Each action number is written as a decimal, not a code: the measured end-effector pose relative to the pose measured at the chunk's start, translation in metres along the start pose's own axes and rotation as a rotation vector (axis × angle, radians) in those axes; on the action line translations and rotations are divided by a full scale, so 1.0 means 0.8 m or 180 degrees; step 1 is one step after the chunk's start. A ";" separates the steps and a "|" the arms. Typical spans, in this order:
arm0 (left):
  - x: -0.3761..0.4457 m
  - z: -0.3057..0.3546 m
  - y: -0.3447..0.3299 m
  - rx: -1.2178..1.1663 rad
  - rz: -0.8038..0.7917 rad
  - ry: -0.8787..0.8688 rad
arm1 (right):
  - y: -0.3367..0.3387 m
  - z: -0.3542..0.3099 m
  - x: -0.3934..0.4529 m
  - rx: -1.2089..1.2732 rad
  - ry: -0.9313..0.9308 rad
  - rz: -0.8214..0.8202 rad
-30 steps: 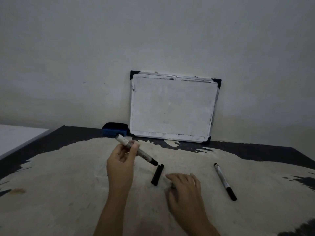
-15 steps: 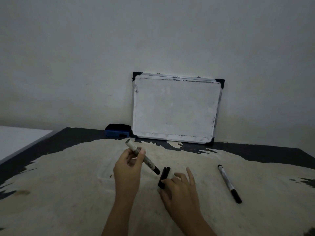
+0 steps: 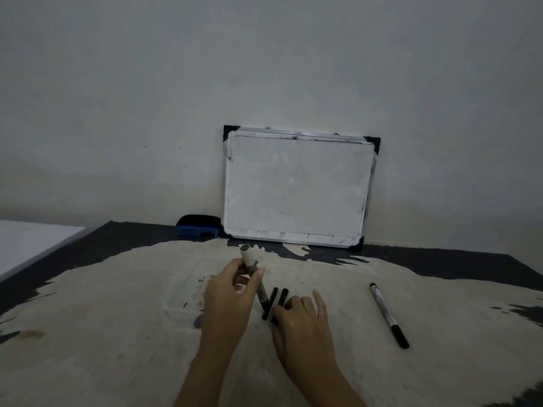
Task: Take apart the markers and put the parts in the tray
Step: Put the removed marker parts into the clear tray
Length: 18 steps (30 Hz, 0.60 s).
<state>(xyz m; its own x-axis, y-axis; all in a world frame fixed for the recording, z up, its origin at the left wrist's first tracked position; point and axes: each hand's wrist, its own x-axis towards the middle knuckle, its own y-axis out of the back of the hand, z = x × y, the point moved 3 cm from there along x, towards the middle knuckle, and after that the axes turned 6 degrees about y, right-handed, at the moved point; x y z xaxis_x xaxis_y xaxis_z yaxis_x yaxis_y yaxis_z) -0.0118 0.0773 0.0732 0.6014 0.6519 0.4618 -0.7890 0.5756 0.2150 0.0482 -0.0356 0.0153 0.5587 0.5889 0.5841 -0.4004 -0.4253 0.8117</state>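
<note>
Overhead and behind, a plain pale wall point(image 3: 264, 83) fills most of the dim view. Below it spreads a dark table point(image 3: 470, 267), its top worn to a wide beige patch with ragged black edges. A small whiteboard point(image 3: 296, 189) with black corner caps stands on the table's far edge, leaning against the wall. Just beside its lower left corner sits a blue and black eraser point(image 3: 198, 227).

A clear tray point(image 3: 191, 286), hard to make out, lies flat on the beige patch left of the hands. The left hand point(image 3: 232, 301) grips an opened marker barrel point(image 3: 254, 277) between thumb and fingers, tilted, open end up. The right hand point(image 3: 296, 321) rests on the table, fingertips pinching one of two black caps point(image 3: 274, 302) lying side by side. Well apart to the right lies a whole capped marker point(image 3: 388, 314).
</note>
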 end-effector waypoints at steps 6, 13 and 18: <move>0.001 0.000 0.004 0.0120 0.0012 -0.0113 | 0.004 0.015 0.009 0.0392 -0.0478 0.0212; 0.004 0.000 0.007 0.0248 0.0095 -0.0103 | 0.000 0.032 0.028 0.0415 -0.0211 -0.0100; 0.004 -0.003 0.007 0.0216 0.0056 -0.0107 | 0.010 0.027 0.027 0.0537 0.0010 -0.0432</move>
<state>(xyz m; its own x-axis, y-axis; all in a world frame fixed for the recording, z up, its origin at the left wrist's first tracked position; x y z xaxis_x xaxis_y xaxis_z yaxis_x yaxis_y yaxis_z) -0.0138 0.0834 0.0737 0.5839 0.6440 0.4944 -0.8067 0.5288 0.2638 0.0728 -0.0407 0.0345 0.5967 0.6506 0.4698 -0.1942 -0.4509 0.8712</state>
